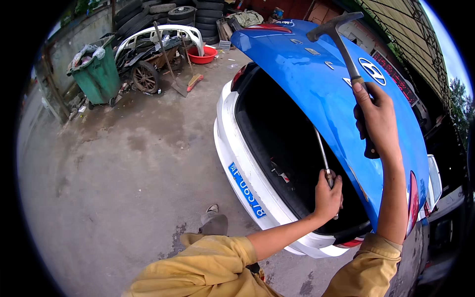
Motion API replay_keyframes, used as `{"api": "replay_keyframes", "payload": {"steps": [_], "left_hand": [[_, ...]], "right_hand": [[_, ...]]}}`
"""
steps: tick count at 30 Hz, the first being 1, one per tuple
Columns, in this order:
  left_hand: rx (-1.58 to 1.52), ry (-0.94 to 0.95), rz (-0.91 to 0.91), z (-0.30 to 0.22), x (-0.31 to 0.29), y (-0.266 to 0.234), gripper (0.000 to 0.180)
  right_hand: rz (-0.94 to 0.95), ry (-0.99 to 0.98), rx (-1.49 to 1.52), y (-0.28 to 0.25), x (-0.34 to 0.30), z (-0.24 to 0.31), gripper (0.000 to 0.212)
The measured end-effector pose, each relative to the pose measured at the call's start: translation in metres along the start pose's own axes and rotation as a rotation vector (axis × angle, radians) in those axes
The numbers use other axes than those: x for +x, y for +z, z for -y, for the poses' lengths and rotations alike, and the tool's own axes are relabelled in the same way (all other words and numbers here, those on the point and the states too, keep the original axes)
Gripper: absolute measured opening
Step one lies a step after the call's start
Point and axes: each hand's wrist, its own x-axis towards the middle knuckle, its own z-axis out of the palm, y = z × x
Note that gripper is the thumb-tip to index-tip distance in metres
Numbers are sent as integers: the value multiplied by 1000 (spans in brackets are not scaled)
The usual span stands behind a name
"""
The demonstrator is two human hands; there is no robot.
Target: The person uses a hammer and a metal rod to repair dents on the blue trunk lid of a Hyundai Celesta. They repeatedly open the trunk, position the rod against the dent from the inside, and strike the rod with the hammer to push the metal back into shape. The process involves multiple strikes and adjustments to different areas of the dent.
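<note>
My right hand (378,116) is raised over the blue trunk lid (277,62), wrapped round the dark grip of a body hammer (341,47). The hammer's long, narrow head is up in the air, apart from the lid in this view. Below it, my left hand (327,197) grips a long slim metal rod (321,151) by its handle. The rod slants up to the lid's lower edge, and its far tip is lost in the dark there. Under the raised lid, the trunk opening (277,133) is mostly black shadow.
The white rear bumper (232,133) curves in front of me, above the concrete floor (109,198). Farther left stand a green wheeled bin (98,79), a loaded cart (145,76), a shovel (178,88), a broom (195,81) and a red basin (202,57). Tyres (208,20) are stacked behind.
</note>
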Motion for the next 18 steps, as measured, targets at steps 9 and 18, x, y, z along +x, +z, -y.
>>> {"api": "replay_keyframes", "payload": {"steps": [9, 18], "left_hand": [[-250, -52, 211, -17, 5, 76, 18], [-224, 129, 535, -23, 42, 99, 15]], "right_hand": [[-763, 40, 435, 5, -304, -112, 65], [-831, 1407, 178, 230, -437, -261, 39]]}}
